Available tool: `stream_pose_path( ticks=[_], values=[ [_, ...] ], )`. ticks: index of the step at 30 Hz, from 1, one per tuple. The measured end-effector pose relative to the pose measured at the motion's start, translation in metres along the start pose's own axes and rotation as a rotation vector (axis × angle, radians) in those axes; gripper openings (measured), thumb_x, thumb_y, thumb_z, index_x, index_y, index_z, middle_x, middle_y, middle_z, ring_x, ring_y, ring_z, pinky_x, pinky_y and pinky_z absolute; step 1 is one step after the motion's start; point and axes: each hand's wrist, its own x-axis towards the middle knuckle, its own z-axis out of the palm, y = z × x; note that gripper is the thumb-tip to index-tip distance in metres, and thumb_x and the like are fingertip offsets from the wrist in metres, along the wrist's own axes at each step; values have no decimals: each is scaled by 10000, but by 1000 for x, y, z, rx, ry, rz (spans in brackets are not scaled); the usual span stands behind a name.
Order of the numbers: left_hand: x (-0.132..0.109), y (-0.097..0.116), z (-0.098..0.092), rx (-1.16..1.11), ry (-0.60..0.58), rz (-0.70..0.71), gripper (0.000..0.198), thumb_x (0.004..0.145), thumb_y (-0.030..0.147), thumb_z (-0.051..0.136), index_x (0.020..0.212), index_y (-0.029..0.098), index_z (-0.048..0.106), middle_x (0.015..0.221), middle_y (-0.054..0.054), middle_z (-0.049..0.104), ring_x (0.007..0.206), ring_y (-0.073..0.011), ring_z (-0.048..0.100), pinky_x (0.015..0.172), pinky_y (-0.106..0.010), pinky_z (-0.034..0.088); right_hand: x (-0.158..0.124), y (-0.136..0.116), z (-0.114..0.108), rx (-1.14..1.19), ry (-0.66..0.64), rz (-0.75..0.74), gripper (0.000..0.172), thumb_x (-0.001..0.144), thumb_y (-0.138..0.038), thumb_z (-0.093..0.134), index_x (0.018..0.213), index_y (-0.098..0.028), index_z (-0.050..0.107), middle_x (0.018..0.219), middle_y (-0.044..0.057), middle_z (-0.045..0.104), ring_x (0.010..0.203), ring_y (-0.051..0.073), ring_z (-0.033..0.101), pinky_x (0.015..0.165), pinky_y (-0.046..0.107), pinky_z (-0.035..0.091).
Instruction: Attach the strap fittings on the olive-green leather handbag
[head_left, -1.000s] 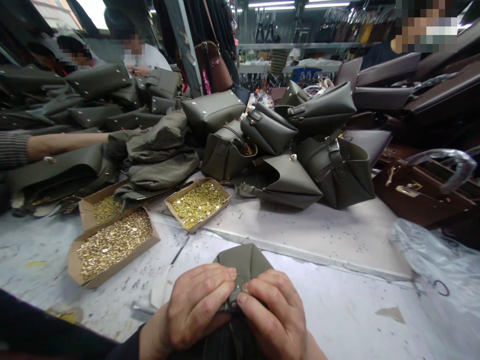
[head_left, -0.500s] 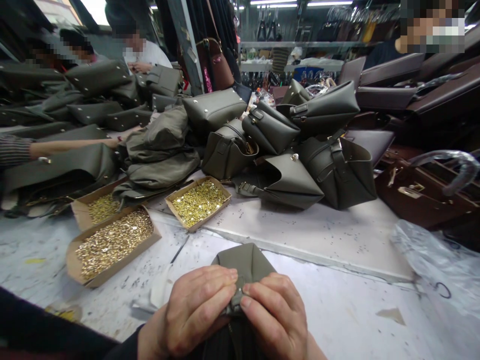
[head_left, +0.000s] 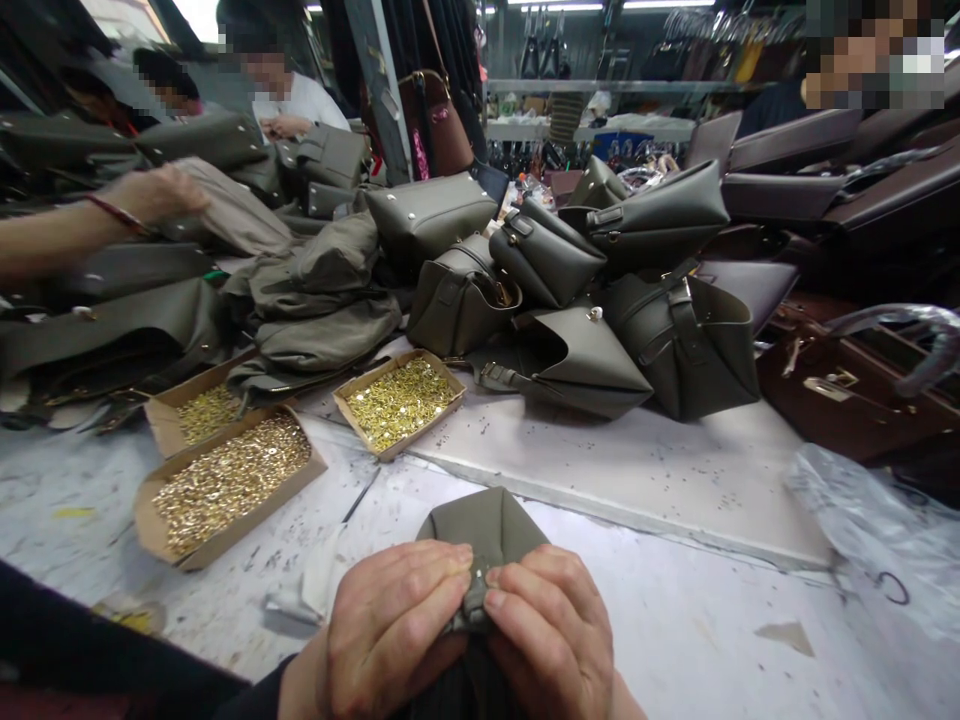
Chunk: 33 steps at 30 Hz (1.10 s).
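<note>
An olive-green leather bag piece [head_left: 487,525] sits at the bottom centre of the worktable. My left hand [head_left: 390,630] and my right hand [head_left: 551,635] are both closed on its near edge, thumbs and fingertips pinched together around a small metal stud at the fold. The rest of the piece is hidden under my hands. Three open cardboard trays of gold-coloured studs [head_left: 225,480] lie to the left of my hands, the nearest tray [head_left: 397,400] just beyond them.
A heap of finished olive handbags [head_left: 570,300] fills the middle of the table, brown bags [head_left: 847,390] lie at the right, and clear plastic [head_left: 877,520] at the right edge. A co-worker's hand [head_left: 150,195] lifts a bag piece at far left. Other people sit behind.
My hands stay pinched on the olive piece in almost the same place. The co-worker's arm at the left has risen from the table and lifted a bag piece.
</note>
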Motion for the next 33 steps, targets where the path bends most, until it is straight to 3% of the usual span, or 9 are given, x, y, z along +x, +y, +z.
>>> stream_pose_path(
  ticks=[4,14,19,23,33],
  values=[
    [0,1,2,-16,42,4,161,957,184,616,1101,116,641,952,-110,810,963,-191,777,929,-299,642,6,-3,0,17,53,16,140,990,-144,598,1120,-135,648,924,84,756,837,173,672,736,320,585],
    [-7,-2,7,-81,72,-22,187,991,166,564,1144,77,627,1082,-157,766,1182,-233,693,1015,-362,603,10,-1,-1,-53,63,-49,182,1025,-117,511,992,-145,688,909,61,771,867,155,688,833,327,584],
    [-11,-5,7,-105,74,-13,194,1006,166,541,1161,74,614,1099,-164,752,1189,-229,682,1015,-373,600,2,-3,2,-70,31,-35,234,1041,-120,470,986,-152,695,939,53,780,905,147,687,945,343,544],
    [-10,-9,7,-149,67,19,197,1015,165,522,1160,70,615,1094,-174,747,1188,-228,676,1007,-372,601,-3,-3,1,-72,33,-47,229,1033,-122,473,1015,-153,700,957,59,782,920,153,685,952,349,542],
    [-26,-24,9,-187,35,94,291,1025,192,479,1282,165,613,1124,-140,768,1096,-229,724,950,-391,632,12,-8,-8,-6,-44,-100,236,995,-94,518,919,-181,723,956,23,790,858,122,665,1001,297,520]
  ],
)
